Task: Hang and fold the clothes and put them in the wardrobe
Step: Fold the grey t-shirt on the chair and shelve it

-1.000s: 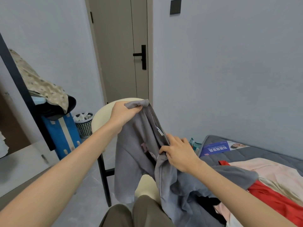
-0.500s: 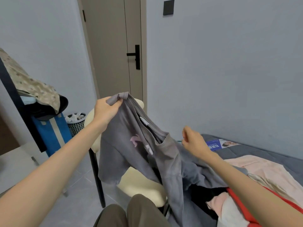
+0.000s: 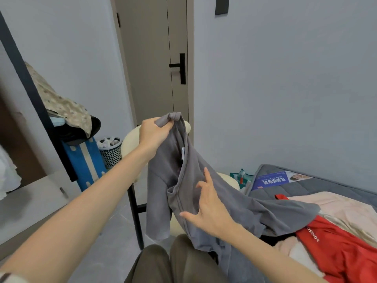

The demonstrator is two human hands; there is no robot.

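While left hand [image 3: 154,132] pinches grey shirt [image 3: 159,190], right hand [image 3: 210,211] is splayed beside bed [image 3: 326,186].

Shirt [image 3: 159,190] before chair [image 3: 130,139]; bed [image 3: 326,186] right; basket [image 3: 111,153] left; door [image 3: 151,58] behind.

A grey T-shirt [image 3: 161,186] of matt cloth is gripped by the left hand [image 3: 153,133]. Right of the right hand [image 3: 210,209], a smoother red garment [image 3: 336,252] (faintly sheened) and quilted grey bedding [image 3: 326,186] are seen.
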